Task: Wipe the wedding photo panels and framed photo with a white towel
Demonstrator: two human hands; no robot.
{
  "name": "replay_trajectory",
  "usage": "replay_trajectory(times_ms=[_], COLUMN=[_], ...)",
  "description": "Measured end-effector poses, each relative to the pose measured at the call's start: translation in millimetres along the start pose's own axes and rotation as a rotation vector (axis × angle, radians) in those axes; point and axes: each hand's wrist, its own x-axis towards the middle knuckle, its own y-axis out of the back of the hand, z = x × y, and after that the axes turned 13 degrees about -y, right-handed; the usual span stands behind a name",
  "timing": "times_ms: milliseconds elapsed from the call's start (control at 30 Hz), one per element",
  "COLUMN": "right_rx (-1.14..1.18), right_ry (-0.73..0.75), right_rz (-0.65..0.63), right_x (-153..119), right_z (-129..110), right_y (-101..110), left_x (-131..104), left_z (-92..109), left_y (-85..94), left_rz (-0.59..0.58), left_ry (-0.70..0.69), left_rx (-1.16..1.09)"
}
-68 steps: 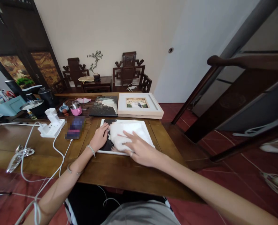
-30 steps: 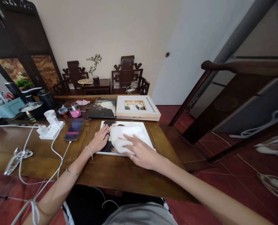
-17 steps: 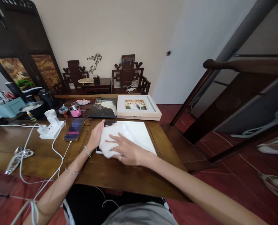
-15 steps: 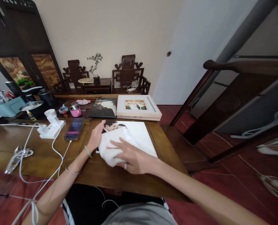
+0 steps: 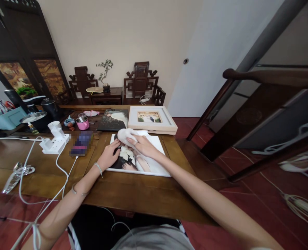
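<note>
Power strip: white plastic block of sockets (image 5: 55,144), far out at half past nine from the glossy white-and-dark photo panel (image 5: 140,163).
Phone: dark, flat phone (image 5: 81,144), also half past nine but nearer, seemingly placed within its white cable's reach.
Left hand (image 5: 109,156): nine o'clock, fingers straight and slightly spread on the panel's edge, probably steadying it.
Panel: flat on the brown wooden table (image 5: 133,191), picture side up for access.
Cloth: bunched, soft white cloth (image 5: 125,136), eleven o'clock on the panel.
Right hand (image 5: 143,146): fingers gripping the cloth, apparently bunched for control.
Frame: pale-wooden box frame (image 5: 172,130), one o'clock, perhaps set back for elbow room.
</note>
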Motion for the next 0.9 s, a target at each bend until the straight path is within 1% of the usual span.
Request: replay_trajectory(times_ms=[67,133,200,267,367,500,567,667,733,800,867,900], right_rx=[-0.003,-0.009,-0.013,-0.013,-0.018,-0.098,-0.159,-0.266,-0.335,-0.383,-0.406,-0.414], right_ry=[0.021,0.041,0.032,0.005,-0.028,-0.080,-0.108,-0.122,-0.117,-0.079,-0.020,0.003], right_rz=[0.011,0.008,0.000,-0.016,-0.015,0.094,0.106,0.042,-0.022,-0.097,-0.163,-0.181], right_x=[18.2,29.2,31.2,24.7,6.2,-20.6,-36.4,-70.1,-98.1,-124.1,-140.7,-143.7], right_z=[-9.9,-15.4,-14.6,-7.3,13.0,45.6,57.6,64.5,61.8,56.1,50.4,48.4], right_y=[-11.7,-19.3,-20.0,-13.1,8.5,41.4,51.7,55.1,51.1,45.6,41.4,40.4], left_x=[1.1,1.8,1.8,1.2,-0.5,-2.2,-2.2,-1.7,-1.3,-1.1,-1.4,-1.6], left_z=[2.9,4.5,4.2,2.3,-2.0,-5.7,-5.6,-4.3,-3.8,-4.2,-5.4,-6.2], left_y=[2.2,3.4,3.1,1.3,-2.3,-4.9,-5.0,-4.8,-4.9,-5.0,-5.1,-5.1], left_rz=[-0.003,-0.003,-0.003,-0.001,0.005,0.003,0.004,0.030,0.052,0.054,0.044,0.036], left_ry=[-0.018,-0.017,-0.018,-0.020,0.019,0.056,0.056,0.072,0.077,0.073,0.070,0.072], left_rx=[0.000,0.011,0.012,0.008,0.024,0.048,0.049,0.036,0.031,0.035,0.044,0.048])
